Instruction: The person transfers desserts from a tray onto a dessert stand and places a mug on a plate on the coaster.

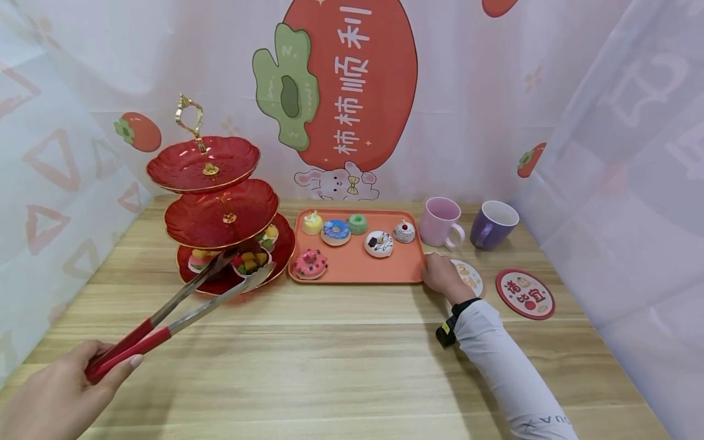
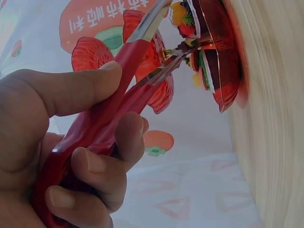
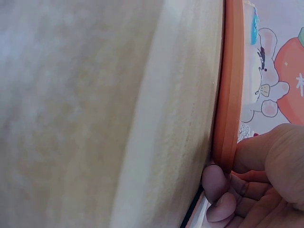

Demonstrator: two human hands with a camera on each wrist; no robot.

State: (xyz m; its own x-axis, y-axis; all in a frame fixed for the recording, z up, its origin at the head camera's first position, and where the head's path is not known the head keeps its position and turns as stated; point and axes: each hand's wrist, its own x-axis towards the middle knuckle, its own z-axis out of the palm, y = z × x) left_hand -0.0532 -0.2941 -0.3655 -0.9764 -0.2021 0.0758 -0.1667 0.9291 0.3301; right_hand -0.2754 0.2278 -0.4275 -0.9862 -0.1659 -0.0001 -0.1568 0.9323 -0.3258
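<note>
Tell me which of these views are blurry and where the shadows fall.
Head view: sharp and evenly lit, with soft shadows on the table beside the right sleeve and under the tongs. Left wrist view: left hand fairly clear, stand and table edge smeared. Right wrist view: table a soft blur, tray rim and fingertips only a little clearer.

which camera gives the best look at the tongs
The head view: it shows the tongs whole, red handles in the left hand, tips at the stand's bottom plate. The left wrist view shows mostly the handles close up. The right wrist view shows none.
</note>
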